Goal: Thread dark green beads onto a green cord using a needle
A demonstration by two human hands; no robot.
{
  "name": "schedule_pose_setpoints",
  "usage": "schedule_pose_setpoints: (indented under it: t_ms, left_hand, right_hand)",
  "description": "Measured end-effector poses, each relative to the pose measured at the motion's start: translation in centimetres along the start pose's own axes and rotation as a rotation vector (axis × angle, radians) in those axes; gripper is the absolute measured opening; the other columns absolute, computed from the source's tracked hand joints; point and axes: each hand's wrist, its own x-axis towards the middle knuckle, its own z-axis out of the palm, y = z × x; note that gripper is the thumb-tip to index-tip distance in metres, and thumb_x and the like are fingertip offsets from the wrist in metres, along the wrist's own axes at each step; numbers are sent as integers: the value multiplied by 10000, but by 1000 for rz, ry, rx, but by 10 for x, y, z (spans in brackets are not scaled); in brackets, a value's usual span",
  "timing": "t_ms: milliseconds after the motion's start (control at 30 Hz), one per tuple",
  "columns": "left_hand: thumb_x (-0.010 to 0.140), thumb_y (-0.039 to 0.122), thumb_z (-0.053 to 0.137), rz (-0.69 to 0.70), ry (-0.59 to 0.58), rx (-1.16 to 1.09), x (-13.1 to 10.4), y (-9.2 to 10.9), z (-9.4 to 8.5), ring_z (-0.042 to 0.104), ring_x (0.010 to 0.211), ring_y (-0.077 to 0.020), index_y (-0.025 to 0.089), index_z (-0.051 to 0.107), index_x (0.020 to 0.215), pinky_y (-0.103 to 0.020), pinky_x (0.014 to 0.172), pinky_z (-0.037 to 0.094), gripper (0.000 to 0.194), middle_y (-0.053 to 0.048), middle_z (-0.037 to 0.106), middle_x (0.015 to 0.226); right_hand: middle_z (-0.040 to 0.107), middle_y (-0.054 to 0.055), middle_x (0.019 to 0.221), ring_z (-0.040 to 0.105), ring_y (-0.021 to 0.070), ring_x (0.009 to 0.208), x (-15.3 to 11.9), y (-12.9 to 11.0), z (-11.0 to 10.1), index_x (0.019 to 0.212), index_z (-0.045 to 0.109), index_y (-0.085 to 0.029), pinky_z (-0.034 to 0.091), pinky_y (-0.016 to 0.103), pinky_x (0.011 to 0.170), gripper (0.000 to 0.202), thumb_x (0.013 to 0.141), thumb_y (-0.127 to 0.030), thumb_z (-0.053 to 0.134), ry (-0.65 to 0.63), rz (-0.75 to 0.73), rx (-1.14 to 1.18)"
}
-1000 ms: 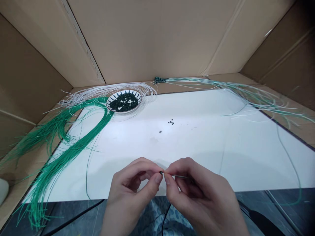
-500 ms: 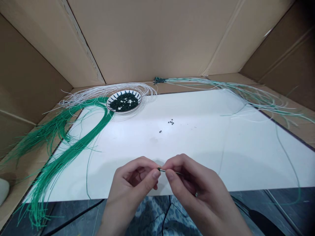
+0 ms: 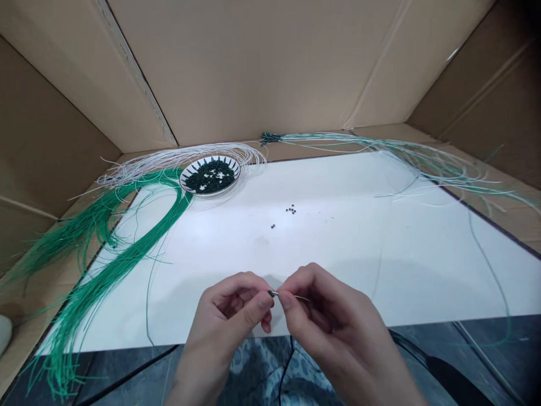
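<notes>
Both hands are meeting low over the near edge of the white table [image 3: 338, 237], fingertips almost touching. The left hand [image 3: 230, 316] is pinching a tiny dark green bead [image 3: 270, 292] between thumb and forefinger, the fingers closed on it. The right hand [image 3: 325, 321] is clamping a thin pale wire strand [image 3: 298, 297] between thumb and forefinger; the strand's long axis is running roughly level, left to right, its free tip pointing at the bead just beside the right fingertips. The bead is sitting directly left of that tip, nearer the left hand. Well beyond the fingers, a small patterned dish of dark green beads [image 3: 210, 175] is resting up and to the left, with a few loose dark beads [image 3: 290, 210] lying between. A bundle of bright green strands [image 3: 127, 248] is trailing far left of the fingers, white strands [image 3: 177, 155] are arching behind the dish, and pale green strands [image 3: 422, 155] are fanning far to the right, all within brown cardboard walls [image 3: 262, 67].
</notes>
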Motion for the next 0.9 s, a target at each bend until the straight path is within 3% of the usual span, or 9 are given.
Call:
schedule_pose_setpoints:
  t_ms: [133,367,633,900]
  left_hand:
    - [747,403,895,22,27,12,-1,0,3,571,584,-96,185,802,709,-165,578,459,240,19,641,613]
    - [714,412,915,17,77,-19,-5,2,7,551,570,-96,176,790,682,-167,568,445,270,22,621,587]
    - [764,385,884,23,-1,-13,-3,-1,-2,570,600,-115,183,799,721,-187,575,464,223,6,647,633]
    - [756,394,888,25,49,-10,-3,2,1,561,591,-113,177,782,692,-188,577,449,250,15,630,600]
  right_hand:
    - [616,-11,662,566,143,640,-1,2,1,762,619,-235,435,229,531,161,902,-315,609,8,-21,41]
    - [586,-11,642,537,147,609,-1,2,3,745,607,-236,406,247,511,149,870,-317,620,48,-41,-36]
    - [609,-18,634,606,156,629,0,4,4,772,625,-238,450,251,546,122,872,-307,610,45,-52,-63]
    - [638,0,665,567,147,591,0,3,6,774,624,-236,372,260,504,105,858,-292,595,55,-75,-107]
